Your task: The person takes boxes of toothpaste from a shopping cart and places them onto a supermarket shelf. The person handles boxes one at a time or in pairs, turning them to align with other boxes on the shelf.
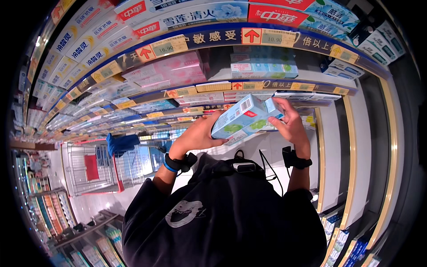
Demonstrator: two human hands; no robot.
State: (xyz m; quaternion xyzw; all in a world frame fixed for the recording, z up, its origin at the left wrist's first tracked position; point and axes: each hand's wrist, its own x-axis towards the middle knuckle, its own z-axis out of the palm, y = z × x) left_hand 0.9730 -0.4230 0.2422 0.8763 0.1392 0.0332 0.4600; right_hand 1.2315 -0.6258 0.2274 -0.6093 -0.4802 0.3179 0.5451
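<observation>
A stack of light blue toothpaste boxes with green print is held in front of the shelves. My left hand grips its left end, thumb below and fingers behind. My right hand pinches a blue box at the right end, which juts out from the others. Similar blue boxes lie stacked on the shelf ahead, to the right of pink boxes. Both wrists wear black straps with small devices.
Shelves with price tags curve across the front, holding many toothpaste boxes. A shopping cart with a blue cloth stands at the left. More shelf edges run along the right. A black cable hangs near my waist.
</observation>
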